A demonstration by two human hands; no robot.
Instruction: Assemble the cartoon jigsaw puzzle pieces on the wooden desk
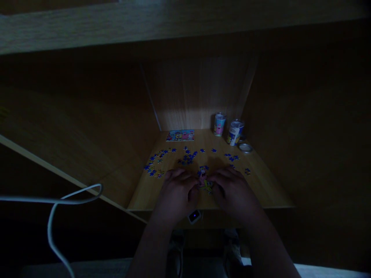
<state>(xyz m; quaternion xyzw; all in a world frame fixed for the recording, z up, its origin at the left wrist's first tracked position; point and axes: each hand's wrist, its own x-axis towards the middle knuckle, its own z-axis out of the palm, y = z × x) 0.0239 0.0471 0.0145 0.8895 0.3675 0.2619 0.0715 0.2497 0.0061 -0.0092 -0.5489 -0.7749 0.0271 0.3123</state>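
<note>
Puzzle patch (203,177) between two hands, seen from my remote post. It lies on the wooden shelf (261,189), near the middle of the front edge and set back a little from it. As I read it in the dim light, its long axis runs from the front edge toward the back edge, with a slight slant.

Left hand (181,189): curled, fingertips at the patch's left side. Right hand (232,187): curled, fingertips at its right side. From the left grip the patch lies to the right; from the right grip, to the left. Neither hand is clearly nearer. I cannot tell whether either grip is pinching the patch or merely resting against it.

Behind the hands, loose pieces (188,157) lie scattered from the shelf's left edge toward its right. A picture card (180,135) lies near the back left corner; two cans (234,133) stand near the back right.
</note>
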